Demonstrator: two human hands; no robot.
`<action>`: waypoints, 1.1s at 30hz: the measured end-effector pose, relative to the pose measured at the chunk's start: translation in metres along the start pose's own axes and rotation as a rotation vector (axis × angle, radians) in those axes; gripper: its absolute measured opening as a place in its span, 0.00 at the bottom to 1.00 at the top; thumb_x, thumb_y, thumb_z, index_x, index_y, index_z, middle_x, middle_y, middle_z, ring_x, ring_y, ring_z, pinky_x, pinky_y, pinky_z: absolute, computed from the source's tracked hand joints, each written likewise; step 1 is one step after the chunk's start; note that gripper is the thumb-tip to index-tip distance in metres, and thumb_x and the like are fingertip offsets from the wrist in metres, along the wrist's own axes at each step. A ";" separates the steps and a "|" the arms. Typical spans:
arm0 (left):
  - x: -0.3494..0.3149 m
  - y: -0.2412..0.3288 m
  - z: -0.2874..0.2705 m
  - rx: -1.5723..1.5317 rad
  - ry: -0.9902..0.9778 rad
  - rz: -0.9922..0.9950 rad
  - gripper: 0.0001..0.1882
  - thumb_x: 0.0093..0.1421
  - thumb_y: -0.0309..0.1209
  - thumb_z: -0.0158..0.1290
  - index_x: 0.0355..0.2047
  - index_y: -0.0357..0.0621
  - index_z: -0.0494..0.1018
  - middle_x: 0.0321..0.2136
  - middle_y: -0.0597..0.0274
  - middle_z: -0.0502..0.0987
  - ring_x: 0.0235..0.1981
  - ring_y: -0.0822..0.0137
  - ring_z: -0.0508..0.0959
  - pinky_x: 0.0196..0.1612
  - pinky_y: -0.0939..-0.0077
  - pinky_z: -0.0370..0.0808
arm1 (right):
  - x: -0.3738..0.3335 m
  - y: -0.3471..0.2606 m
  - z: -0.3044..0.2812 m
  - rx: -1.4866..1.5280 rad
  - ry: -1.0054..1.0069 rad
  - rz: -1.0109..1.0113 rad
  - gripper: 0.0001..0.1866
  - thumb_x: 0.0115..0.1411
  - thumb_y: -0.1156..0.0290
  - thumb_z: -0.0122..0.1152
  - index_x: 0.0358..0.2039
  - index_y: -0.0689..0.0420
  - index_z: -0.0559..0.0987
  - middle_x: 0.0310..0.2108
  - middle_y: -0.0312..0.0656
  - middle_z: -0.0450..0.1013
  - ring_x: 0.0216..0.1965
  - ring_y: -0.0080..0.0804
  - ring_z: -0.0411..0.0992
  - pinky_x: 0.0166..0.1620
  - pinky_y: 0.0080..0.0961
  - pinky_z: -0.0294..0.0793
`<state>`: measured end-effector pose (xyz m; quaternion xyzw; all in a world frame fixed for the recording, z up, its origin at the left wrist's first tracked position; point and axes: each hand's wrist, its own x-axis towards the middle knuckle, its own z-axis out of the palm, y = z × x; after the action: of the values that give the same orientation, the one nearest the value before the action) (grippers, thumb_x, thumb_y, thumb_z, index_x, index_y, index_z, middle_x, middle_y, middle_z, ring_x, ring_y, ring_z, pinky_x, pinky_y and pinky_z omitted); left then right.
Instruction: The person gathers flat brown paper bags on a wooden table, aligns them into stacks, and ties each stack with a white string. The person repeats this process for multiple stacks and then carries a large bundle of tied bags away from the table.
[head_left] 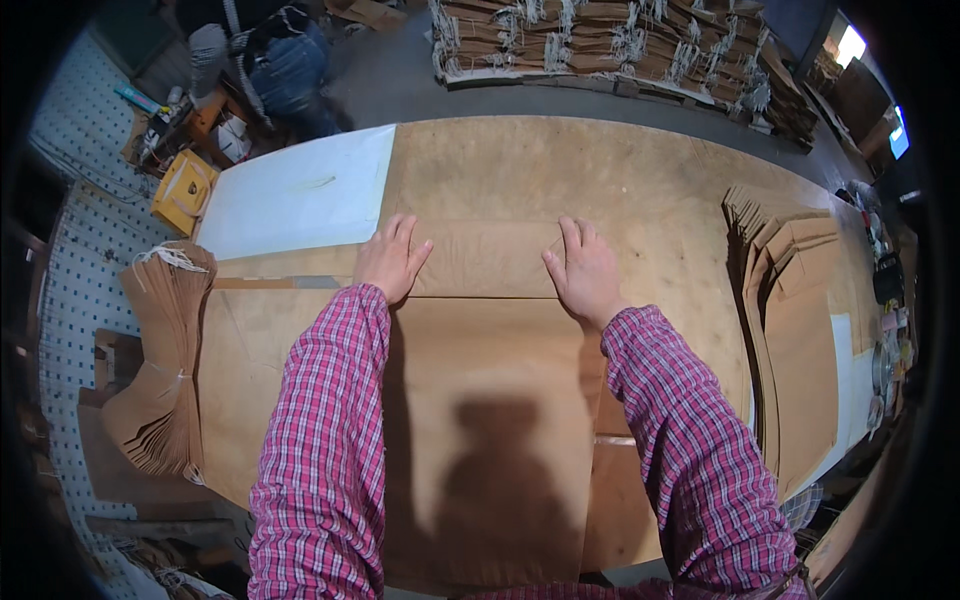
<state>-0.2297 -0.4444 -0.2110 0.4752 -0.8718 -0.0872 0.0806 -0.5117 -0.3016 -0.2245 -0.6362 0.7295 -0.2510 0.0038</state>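
Observation:
A long brown kraft paper bag (490,370) lies flat on the wooden table in front of me. Across its far end runs a folded band (490,258), with a straight crease on the near side. My left hand (393,260) rests on the band's left end, fingers stretched away from me and thumb apart. At the right end, my right hand (585,272) lies the same way, its thumb pointing inward on the paper. Both palms face down, and neither hand visibly grips the paper. A shadow falls over the near part of the bag.
On the right of the table (560,160) lies a fanned stack of brown paper bags (790,330). A tied bundle of bags (165,360) is at the left edge. A white sheet (300,195) covers the far left. Beyond are stacked bundles (600,45) and a person (280,75).

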 end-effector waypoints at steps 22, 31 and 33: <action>-0.080 -0.018 0.060 -0.182 0.198 -0.291 0.37 0.67 0.46 0.47 0.70 0.42 0.49 0.67 0.40 0.56 0.68 0.45 0.57 0.67 0.58 0.58 | -0.084 0.002 0.018 0.074 0.156 0.117 0.37 0.59 0.64 0.59 0.66 0.61 0.58 0.65 0.68 0.52 0.66 0.65 0.50 0.68 0.51 0.51; -0.469 -0.071 0.076 -0.484 -0.496 -0.726 0.37 0.67 0.57 0.42 0.50 0.26 0.72 0.45 0.34 0.77 0.51 0.41 0.76 0.56 0.57 0.70 | -0.414 -0.052 -0.022 0.632 -0.422 0.602 0.30 0.53 0.69 0.67 0.55 0.67 0.70 0.38 0.48 0.75 0.41 0.35 0.74 0.43 0.33 0.75; -0.466 -0.058 0.081 -0.364 -0.470 -0.704 0.37 0.66 0.56 0.42 0.49 0.27 0.72 0.45 0.33 0.77 0.51 0.40 0.76 0.56 0.56 0.70 | -0.414 -0.060 -0.012 0.639 -0.450 0.482 0.25 0.52 0.69 0.66 0.49 0.68 0.75 0.39 0.50 0.78 0.39 0.34 0.76 0.42 0.31 0.76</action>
<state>0.0490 -0.0761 -0.3302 0.6880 -0.6224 -0.3663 -0.0716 -0.3813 0.0837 -0.3217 -0.4538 0.7237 -0.3109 0.4167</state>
